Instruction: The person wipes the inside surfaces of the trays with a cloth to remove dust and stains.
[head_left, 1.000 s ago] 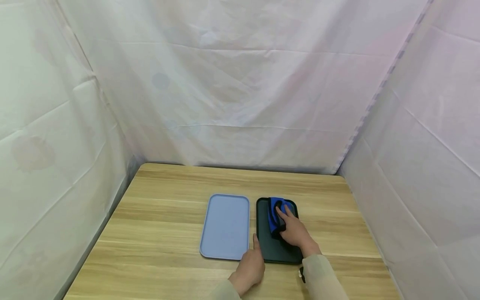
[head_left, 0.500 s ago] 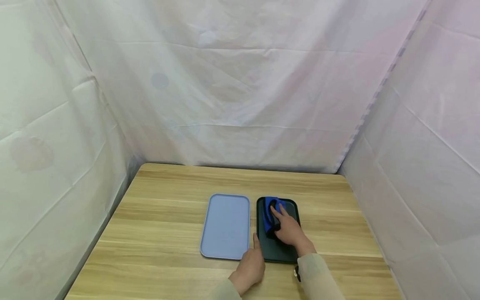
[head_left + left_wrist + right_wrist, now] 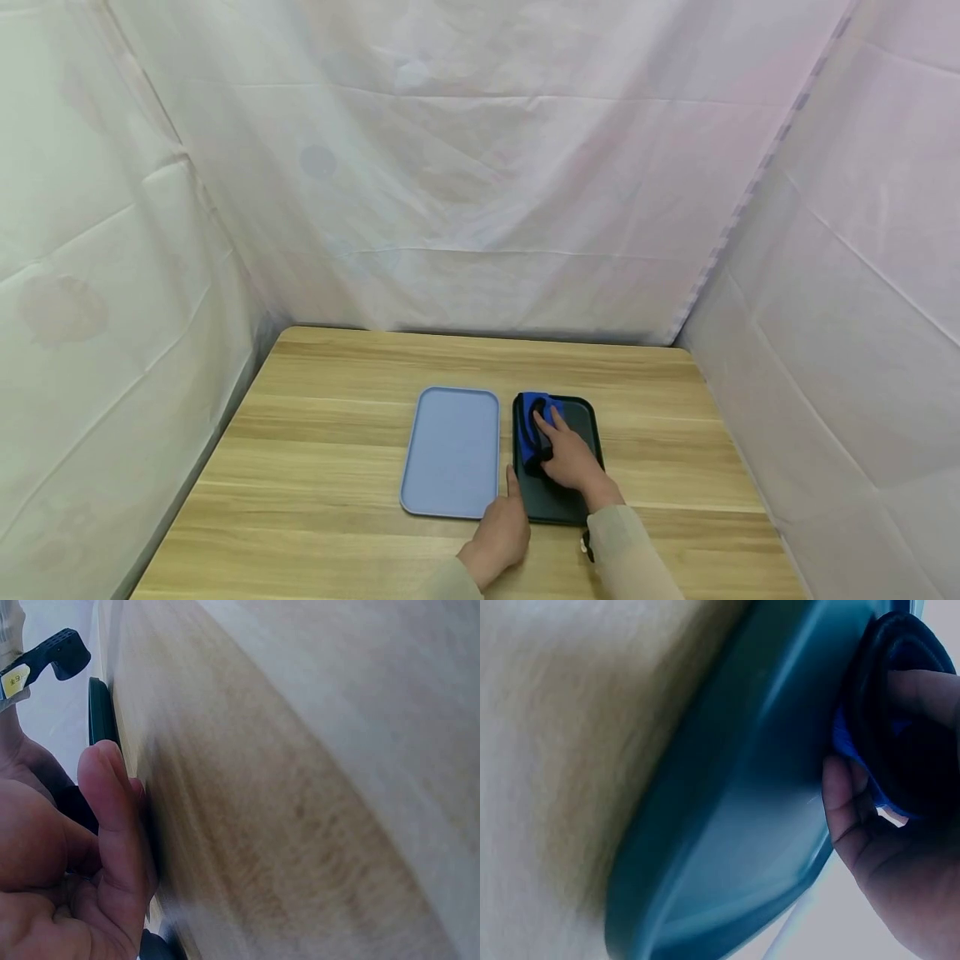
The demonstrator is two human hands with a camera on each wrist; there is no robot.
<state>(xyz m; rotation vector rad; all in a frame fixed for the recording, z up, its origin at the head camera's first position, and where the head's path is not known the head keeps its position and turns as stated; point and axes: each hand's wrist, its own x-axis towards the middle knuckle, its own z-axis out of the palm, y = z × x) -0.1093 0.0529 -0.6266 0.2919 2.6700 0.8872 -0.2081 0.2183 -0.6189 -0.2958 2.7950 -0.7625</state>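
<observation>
Gripping the cloth (image 3: 527,429), the right hand (image 3: 572,461) has slid left, baring more of the dark tray (image 3: 553,504); the left hand (image 3: 504,531) extends one finger at its left edge.

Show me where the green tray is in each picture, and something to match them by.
Head: the green tray is right of centre, lower half.
Left wrist: a small part, upper left.
Right wrist: large, slanting from the top, right of centre, to the bottom left.
Shared landmark: the wooden table.
</observation>
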